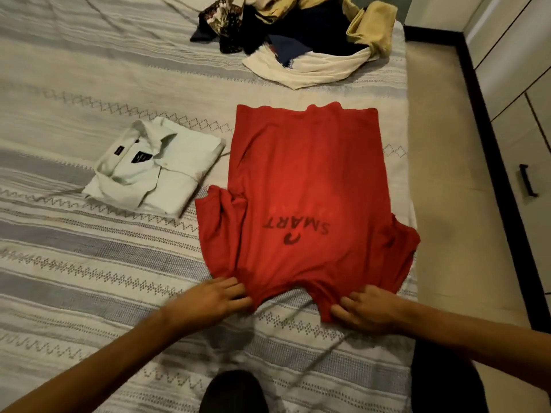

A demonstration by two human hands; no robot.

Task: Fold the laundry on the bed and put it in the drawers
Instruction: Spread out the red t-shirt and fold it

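Red cotton T-shirt with dark "SMART" lettering lies spread flat near the right edge of the striped grey-and-white bedspread, its neck end toward the person. Left hand pinches the shirt's near left shoulder; right hand grips the near right shoulder, fingers curled into the cloth. Just left of it sits a folded pale-green collared shirt. A heap of unfolded dark, cream and yellow laundry lies farther up the bed. White drawers stand at right.

Both bare arms reach forward; the left hand and right hand each pinch cloth with curled fingers.
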